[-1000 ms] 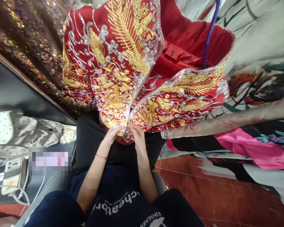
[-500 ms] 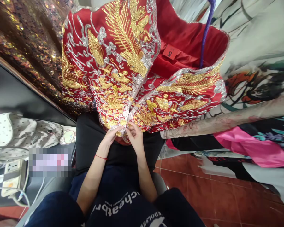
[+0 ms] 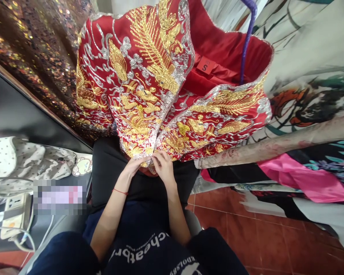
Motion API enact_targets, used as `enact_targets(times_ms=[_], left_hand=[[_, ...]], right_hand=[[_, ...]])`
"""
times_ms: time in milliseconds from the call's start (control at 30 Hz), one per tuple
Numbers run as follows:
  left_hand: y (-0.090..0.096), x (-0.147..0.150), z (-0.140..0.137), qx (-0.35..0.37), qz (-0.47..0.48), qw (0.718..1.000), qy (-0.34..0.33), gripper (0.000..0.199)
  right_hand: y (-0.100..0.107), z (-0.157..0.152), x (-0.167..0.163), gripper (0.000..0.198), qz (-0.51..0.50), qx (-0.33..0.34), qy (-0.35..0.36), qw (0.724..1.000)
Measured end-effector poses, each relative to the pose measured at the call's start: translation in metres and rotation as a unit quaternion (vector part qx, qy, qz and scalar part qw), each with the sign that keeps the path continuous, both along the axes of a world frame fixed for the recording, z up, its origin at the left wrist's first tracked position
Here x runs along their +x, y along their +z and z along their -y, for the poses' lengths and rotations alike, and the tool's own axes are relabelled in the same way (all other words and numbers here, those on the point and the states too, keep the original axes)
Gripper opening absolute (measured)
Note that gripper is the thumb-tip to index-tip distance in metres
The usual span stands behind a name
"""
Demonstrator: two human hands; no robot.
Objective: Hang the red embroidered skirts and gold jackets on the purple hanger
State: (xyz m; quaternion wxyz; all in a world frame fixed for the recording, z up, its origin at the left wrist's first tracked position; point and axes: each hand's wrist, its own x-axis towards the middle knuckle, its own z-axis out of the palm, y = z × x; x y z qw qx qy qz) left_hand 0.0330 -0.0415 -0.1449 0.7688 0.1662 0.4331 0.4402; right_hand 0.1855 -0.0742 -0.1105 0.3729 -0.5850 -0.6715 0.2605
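Observation:
A red jacket [image 3: 149,88] with gold and silver embroidery hangs in front of me on a purple hanger [image 3: 248,42]. Its collar gapes, showing a red lining and a size label [image 3: 205,65] with an "S". At the jacket's lower front edge, my left hand [image 3: 135,165] pinches the silver trim. Close beside it, my right hand [image 3: 163,163] has its fingers bent and pinched together at the same trim. Whatever small thing lies between the right fingertips is too small to make out. The jacket's bottom hangs over my black-covered lap [image 3: 109,183].
Brown sequined fabric [image 3: 46,46] hangs on the left. A black surface there holds a dotted cloth [image 3: 46,160], a power strip [image 3: 15,214] with cables and a blurred-out item [image 3: 60,196]. Painted fabric [image 3: 312,76] and a pink sash [image 3: 301,177] hang right, above red floor tiles [image 3: 237,229].
My right hand has shifted very slightly down, its fingers curling more. The collar and hanger have moved slightly left in view. Both hands stay at the trim.

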Motion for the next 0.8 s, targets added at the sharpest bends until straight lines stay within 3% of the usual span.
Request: enact_targets(times_ms=[133, 533, 600, 667, 800], left_hand=[[0.002, -0.005, 0.006, 0.0, -0.019, 1.0, -0.01, 0.057], [0.011, -0.005, 0.044, 0.003, -0.012, 1.0, -0.003, 0.083], [0.013, -0.006, 0.046, 0.012, -0.033, 0.999, -0.029, 0.09], [0.017, -0.012, 0.051, 0.004, -0.082, 0.993, -0.082, 0.083], [0.031, -0.035, 0.062, -0.036, -0.243, 0.954, -0.174, 0.06]], right_hand=[[-0.004, 0.0, 0.004, 0.031, 0.058, 0.018, 0.027, 0.998], [0.005, -0.027, 0.005, 0.033, 0.014, 0.09, -0.088, 0.992], [0.013, -0.038, 0.004, 0.035, -0.011, 0.122, -0.132, 0.984], [0.023, -0.048, 0.005, 0.034, -0.018, 0.16, -0.143, 0.977], [0.035, -0.056, 0.009, 0.026, 0.039, 0.249, -0.084, 0.964]])
